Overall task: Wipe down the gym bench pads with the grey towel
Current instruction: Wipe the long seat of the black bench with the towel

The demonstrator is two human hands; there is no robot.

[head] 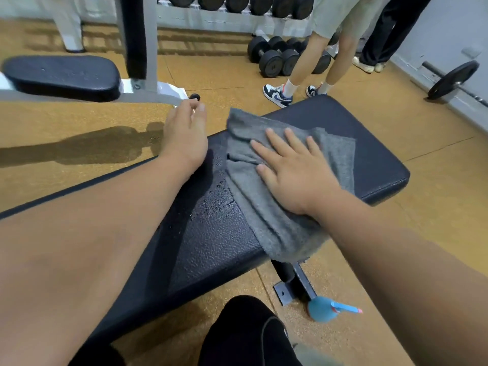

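- A second pad (60, 75) is sitting on the frame at far left; its faint embossed mark is not legible.
- The left hand (184, 133) is hovering at the far edge of the bench pad (369, 143), fingers loose and apparently gripping nothing.
- Water droplets (214, 196) are beading just left of the cloth; a pass that is too narrow could miss them.
- The grey towel (264, 207) is lying across the pad, bunched and drooping over the near edge, so it could slide off.
- The right hand (295, 167) is pressing it flat, fingers straight and spread.
- A blue spray bottle (324, 309) is lying by the bench foot, where it is likely to get kicked.
- A bystander's sneakers (277, 95) are showing a swoosh logo; no writing is readable.
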